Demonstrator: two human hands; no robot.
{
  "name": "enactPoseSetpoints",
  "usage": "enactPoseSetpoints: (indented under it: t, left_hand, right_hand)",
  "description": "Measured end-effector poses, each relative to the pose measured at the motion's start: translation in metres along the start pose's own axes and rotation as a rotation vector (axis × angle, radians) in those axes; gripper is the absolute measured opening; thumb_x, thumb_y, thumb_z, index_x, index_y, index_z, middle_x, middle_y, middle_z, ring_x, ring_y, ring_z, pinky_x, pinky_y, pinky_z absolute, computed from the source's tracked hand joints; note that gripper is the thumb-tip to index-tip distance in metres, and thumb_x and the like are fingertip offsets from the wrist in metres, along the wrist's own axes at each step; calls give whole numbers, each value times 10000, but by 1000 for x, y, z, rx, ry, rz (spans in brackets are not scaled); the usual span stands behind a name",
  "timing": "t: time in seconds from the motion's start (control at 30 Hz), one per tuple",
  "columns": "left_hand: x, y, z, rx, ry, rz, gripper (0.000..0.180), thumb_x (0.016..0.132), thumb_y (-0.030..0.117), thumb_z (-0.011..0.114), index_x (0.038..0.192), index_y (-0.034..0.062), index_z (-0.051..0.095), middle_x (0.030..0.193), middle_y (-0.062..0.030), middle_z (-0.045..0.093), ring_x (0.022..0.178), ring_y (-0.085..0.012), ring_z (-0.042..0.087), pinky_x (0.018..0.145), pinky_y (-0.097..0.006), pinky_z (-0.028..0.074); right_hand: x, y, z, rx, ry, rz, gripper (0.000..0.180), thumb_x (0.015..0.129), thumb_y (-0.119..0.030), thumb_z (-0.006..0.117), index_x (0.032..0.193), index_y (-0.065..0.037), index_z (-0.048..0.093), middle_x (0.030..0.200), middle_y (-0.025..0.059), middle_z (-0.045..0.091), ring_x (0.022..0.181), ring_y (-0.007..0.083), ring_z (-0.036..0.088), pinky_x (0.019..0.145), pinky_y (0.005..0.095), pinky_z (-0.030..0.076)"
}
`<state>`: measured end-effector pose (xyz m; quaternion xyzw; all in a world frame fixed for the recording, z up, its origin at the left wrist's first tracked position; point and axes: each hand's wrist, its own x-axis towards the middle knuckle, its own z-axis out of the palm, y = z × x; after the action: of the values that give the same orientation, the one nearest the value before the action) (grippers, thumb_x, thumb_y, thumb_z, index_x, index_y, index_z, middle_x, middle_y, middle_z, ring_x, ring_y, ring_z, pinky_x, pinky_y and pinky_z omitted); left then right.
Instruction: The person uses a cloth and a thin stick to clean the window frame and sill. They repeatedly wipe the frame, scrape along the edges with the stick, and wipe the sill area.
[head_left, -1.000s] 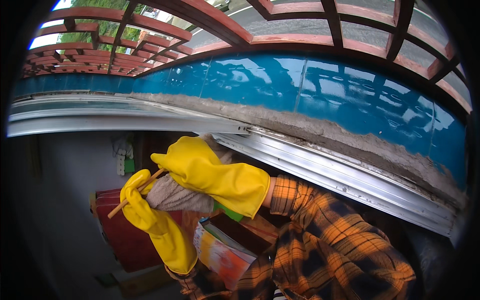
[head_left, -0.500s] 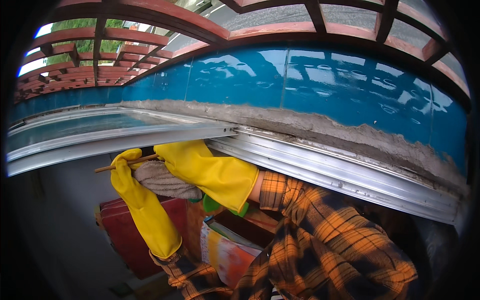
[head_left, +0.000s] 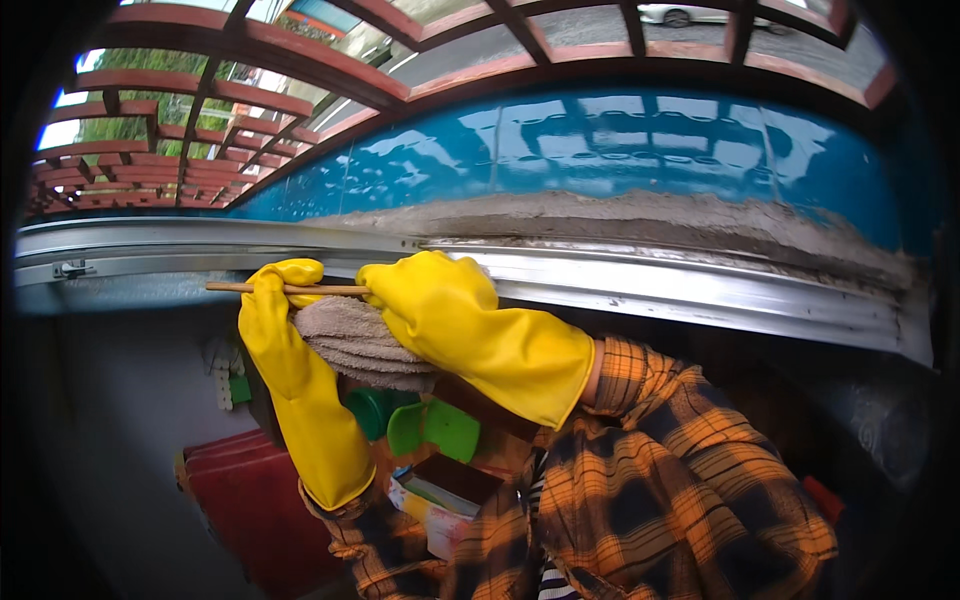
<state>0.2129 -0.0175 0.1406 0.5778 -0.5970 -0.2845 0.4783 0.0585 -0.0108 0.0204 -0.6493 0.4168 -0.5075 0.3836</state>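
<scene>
Both my hands wear long yellow rubber gloves. My left hand [head_left: 275, 300] and my right hand [head_left: 435, 305] grip a thin wooden stick [head_left: 290, 289] that lies level between them. A folded grey-brown cloth [head_left: 355, 345] is bunched under the stick, pressed between the two gloves. The hands are raised right in front of a silver metal window track [head_left: 650, 285]. Above the track runs a dusty grey ledge [head_left: 600, 215] against blue tiles [head_left: 600, 140].
Red metal bars [head_left: 240, 95] cross above the blue tiles. Below the hands are a red box [head_left: 235, 490], green plastic pieces [head_left: 435, 425] and a small colourful carton [head_left: 440, 500]. A bracket [head_left: 70, 269] sits on the track at far left. My orange plaid sleeve fills the lower right.
Both hands have risen with the stick and cloth, from well below the track up to its level. The stick has turned from slanted to level.
</scene>
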Motion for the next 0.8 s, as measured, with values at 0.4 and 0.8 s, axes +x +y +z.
enactPoseSetpoints:
  t: [0.4, 0.8]
  left_hand:
    - [-81, -9, 100, -505, -342, 142, 393, 1161, 239, 498, 1197, -82, 721, 1121, -191, 780, 944, -212, 725, 898, -330, 555]
    - [-83, 28, 59, 17, -197, 385, 344, 1154, 197, 491, 1115, -54, 723, 1030, -117, 738, 903, -177, 668, 843, -300, 515]
  right_hand:
    - [-103, -19, -124, -616, 292, -207, 371, 895, -77, 760, 1266, -72, 761, 886, 119, 766, 810, 379, 730, 712, 490, 563]
    - [-63, -39, -74, -33, 140, -160, 262, 953, -203, 720, 1207, -138, 717, 947, 199, 768, 928, 472, 729, 778, 594, 551]
